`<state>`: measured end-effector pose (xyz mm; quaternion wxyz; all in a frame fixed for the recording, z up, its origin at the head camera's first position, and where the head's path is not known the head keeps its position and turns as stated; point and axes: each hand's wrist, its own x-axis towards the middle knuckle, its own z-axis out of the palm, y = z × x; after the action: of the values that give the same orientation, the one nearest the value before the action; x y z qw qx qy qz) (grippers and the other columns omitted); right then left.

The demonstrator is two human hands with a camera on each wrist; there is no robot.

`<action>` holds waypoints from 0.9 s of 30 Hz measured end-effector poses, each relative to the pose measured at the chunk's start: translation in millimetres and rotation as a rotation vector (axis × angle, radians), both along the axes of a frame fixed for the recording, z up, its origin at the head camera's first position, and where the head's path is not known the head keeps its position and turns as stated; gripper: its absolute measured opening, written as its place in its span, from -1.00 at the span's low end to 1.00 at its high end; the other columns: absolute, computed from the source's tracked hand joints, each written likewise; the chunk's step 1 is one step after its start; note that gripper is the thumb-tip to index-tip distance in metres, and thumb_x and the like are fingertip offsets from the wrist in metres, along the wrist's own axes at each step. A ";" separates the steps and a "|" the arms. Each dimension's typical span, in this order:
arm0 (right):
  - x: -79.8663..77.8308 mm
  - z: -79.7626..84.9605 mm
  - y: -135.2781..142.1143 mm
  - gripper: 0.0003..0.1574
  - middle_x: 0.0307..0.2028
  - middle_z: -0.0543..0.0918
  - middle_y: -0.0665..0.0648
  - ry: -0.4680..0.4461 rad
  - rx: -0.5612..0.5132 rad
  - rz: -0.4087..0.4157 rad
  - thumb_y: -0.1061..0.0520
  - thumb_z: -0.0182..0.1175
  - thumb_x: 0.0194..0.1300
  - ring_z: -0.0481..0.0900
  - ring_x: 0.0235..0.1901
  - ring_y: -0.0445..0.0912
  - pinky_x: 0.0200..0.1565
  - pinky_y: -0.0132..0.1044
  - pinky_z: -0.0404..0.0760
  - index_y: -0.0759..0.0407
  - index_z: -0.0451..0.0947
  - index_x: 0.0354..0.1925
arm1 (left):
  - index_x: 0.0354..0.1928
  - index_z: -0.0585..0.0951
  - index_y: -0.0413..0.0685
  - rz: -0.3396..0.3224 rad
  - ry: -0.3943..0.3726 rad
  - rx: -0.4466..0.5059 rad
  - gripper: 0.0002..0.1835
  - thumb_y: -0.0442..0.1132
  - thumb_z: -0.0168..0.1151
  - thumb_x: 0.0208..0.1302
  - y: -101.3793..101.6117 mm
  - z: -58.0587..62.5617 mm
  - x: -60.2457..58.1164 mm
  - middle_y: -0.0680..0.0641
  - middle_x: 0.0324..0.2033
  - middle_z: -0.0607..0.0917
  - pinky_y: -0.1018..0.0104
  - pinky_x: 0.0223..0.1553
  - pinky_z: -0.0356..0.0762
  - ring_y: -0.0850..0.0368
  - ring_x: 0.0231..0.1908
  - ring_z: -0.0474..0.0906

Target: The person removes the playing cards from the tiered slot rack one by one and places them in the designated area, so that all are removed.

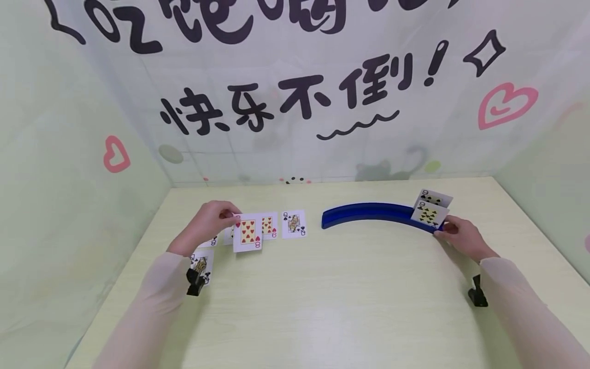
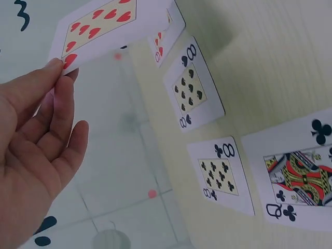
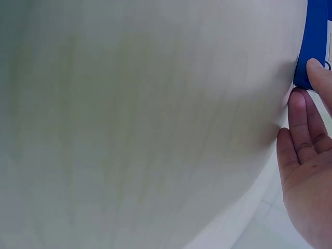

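Note:
My left hand [image 1: 209, 225] pinches the corner of an eight of hearts [image 1: 248, 233] between thumb and fingertips, holding it up above the table. Behind that card lies a nine of hearts [image 1: 269, 225], partly covered in the head view. At the right, a curved blue card holder [image 1: 369, 210] has its right end between the thumb and fingers of my right hand [image 1: 465, 238]. Two black nines stand in the holder near that hand, the nine of clubs [image 1: 430, 213] in front of the other nine [image 1: 437, 197].
Several cards lie face up on the table [image 1: 295, 312]: a queen of spades [image 1: 293, 224], a queen of clubs [image 2: 298, 179], an eight of spades [image 2: 191, 89] and an eight of clubs [image 2: 219, 174]. A printed cloth backdrop [image 1: 295, 148] rises behind the table.

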<state>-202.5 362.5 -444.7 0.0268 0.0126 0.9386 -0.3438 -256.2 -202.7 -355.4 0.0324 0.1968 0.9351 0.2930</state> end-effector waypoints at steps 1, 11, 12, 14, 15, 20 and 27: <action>0.1 -0.1 0.0 -0.29 -0.07 0.43 0.52 -0.001 -0.001 -0.001 0.09 0.13 0.29 0.42 -0.10 0.28 -0.01 0.16 0.35 0.58 0.17 0.17 | -0.16 0.61 -0.26 0.008 -0.010 -0.008 -0.82 -0.36 0.20 0.21 -3.1 -0.5 0.8 -0.07 -0.41 0.58 0.26 -0.34 0.45 0.08 -0.39 0.44; 0.0 -0.7 0.1 -0.28 -0.07 0.42 0.51 -0.011 -0.010 -0.009 0.08 0.13 0.30 0.42 -0.11 0.26 -0.04 0.14 0.38 0.57 0.15 0.19 | -0.09 0.56 -0.35 0.052 -0.169 -0.026 -0.75 -0.33 0.17 0.23 -20.0 -10.3 5.5 -0.08 -0.43 0.56 0.29 -0.38 0.43 -0.03 -0.38 0.47; -0.2 -0.9 0.1 -0.28 -0.07 0.43 0.50 -0.011 -0.011 -0.009 0.08 0.13 0.30 0.42 -0.12 0.25 -0.05 0.12 0.39 0.57 0.15 0.18 | -0.08 0.56 -0.36 0.050 -0.180 -0.027 -0.74 -0.33 0.17 0.24 -20.8 -11.6 5.9 -0.09 -0.43 0.57 0.29 -0.37 0.44 -0.04 -0.37 0.49; -0.4 -1.3 0.3 -0.29 -0.08 0.43 0.49 -0.010 -0.011 -0.010 0.09 0.13 0.30 0.42 -0.13 0.24 -0.07 0.10 0.41 0.57 0.15 0.18 | -0.08 0.55 -0.37 0.053 -0.201 -0.022 -0.74 -0.33 0.16 0.24 -22.5 -13.4 7.0 -0.10 -0.43 0.57 0.26 -0.37 0.45 -0.07 -0.35 0.50; -0.7 -1.5 0.0 -0.29 -0.08 0.44 0.49 -0.009 -0.011 -0.011 0.10 0.13 0.30 0.43 -0.13 0.24 -0.07 0.10 0.41 0.57 0.16 0.18 | -0.08 0.56 -0.36 0.061 -0.209 -0.023 -0.74 -0.33 0.16 0.24 -23.4 -14.0 7.5 -0.10 -0.44 0.58 0.24 -0.35 0.46 -0.07 -0.35 0.50; -0.7 -1.8 0.4 -0.29 -0.08 0.43 0.49 -0.009 -0.011 -0.010 0.10 0.13 0.29 0.43 -0.13 0.24 -0.07 0.09 0.41 0.57 0.15 0.18 | -0.11 0.58 -0.37 0.062 -0.233 -0.009 -0.75 -0.35 0.18 0.22 -28.7 -16.2 9.5 -0.10 -0.48 0.58 0.19 -0.35 0.45 -0.04 -0.39 0.50; -1.0 -1.8 0.5 -0.29 -0.08 0.43 0.50 -0.010 -0.012 -0.011 0.10 0.12 0.30 0.42 -0.12 0.25 -0.07 0.09 0.41 0.57 0.15 0.19 | -0.17 0.59 -0.29 0.110 -0.267 0.008 -0.77 -0.32 0.27 0.14 -38.5 -26.5 9.6 -0.06 -0.49 0.59 0.26 -0.36 0.43 0.00 -0.41 0.53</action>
<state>-203.5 363.0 -446.5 0.0297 0.0194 0.9363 -0.3493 -246.6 -241.2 -381.8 0.1393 0.1047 0.9307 0.3216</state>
